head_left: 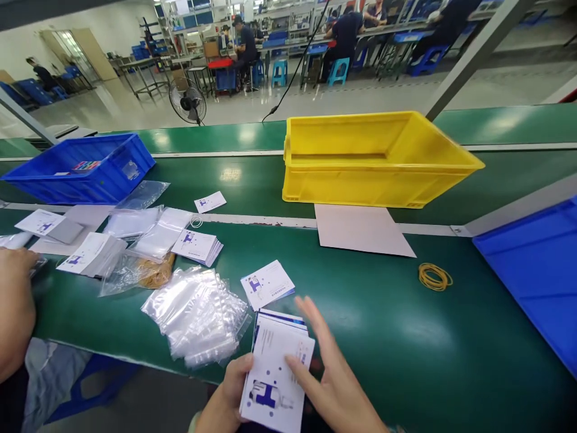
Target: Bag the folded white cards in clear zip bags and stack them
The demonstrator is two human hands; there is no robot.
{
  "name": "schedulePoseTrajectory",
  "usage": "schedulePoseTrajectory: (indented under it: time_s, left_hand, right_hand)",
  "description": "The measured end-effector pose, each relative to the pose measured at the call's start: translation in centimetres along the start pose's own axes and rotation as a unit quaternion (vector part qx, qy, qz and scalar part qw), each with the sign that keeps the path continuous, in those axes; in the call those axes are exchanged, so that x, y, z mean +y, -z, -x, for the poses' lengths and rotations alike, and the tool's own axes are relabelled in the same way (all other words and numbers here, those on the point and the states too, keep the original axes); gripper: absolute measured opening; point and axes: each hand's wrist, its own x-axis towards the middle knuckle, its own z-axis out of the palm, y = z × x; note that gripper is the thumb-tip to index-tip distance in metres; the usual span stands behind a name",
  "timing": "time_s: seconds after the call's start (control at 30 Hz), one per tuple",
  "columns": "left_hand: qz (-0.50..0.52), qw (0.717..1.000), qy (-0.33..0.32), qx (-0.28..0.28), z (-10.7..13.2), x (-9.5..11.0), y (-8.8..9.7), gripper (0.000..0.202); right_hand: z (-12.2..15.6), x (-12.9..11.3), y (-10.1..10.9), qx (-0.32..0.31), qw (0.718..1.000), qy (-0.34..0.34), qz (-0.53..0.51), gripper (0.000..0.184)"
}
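A stack of white printed booklets (274, 367), with a purple and white device pictured on the top one, is gripped along its left edge by my left hand (228, 394). My right hand (331, 373) is at the stack's right side, fingers stretched out and apart, the thumb over the top booklet. Just beyond the stack, a few more booklets (268, 284) lie on the green table. To the left is a pile of clear zip bags (198, 316). Another small stack of booklets (197, 246) sits behind that pile.
A yellow bin (351, 183) stands at the back over a pale sheet (360, 231). Rubber bands (435, 276) lie at right, near a blue bin (536, 264). Another blue bin (81, 171) is back left. A co-worker's arm (15, 307) reaches in at far left, near bagged rubber bands (155, 270).
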Motion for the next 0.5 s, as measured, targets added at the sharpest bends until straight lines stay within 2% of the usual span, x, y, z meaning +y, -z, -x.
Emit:
schedulePoseTrajectory:
  time_s: [0.07, 0.13, 0.2, 0.33, 0.43, 0.5]
  left_hand:
    - [0.023, 1.000, 0.011, 0.003, 0.5, -0.9, 0.2, 0.078]
    - [0.026, 0.999, 0.010, 0.029, 1.2, -1.2, 0.2, 0.071]
    - [0.019, 0.999, 0.003, 0.051, 1.6, -1.3, -0.1, 0.064]
    - [0.025, 0.999, 0.002, 0.047, 1.9, -1.0, -0.7, 0.057]
    - [0.066, 0.996, -0.005, 0.063, 1.9, -1.0, -0.8, 0.055]
    - [0.088, 0.993, 0.000, 0.076, 1.9, -1.0, -0.6, 0.057]
  right_hand:
    - [0.3, 0.3, 0.5, 0.043, 0.994, 0.028, 0.100, 0.080]
    - [0.5, 0.7, 1.1, 0.037, 0.990, 0.030, 0.130, 0.075]
    - [0.6, 1.1, 1.4, 0.012, 0.994, 0.016, 0.108, 0.070]
    - [0.7, 0.7, 1.2, -0.009, 1.000, -0.017, 0.023, 0.051]
    - [0.5, 0.0, 1.2, 0.001, 0.999, -0.022, -0.031, 0.039]
    - [0.4, -0.5, 1.4, 0.021, 0.999, -0.012, -0.029, 0.033]
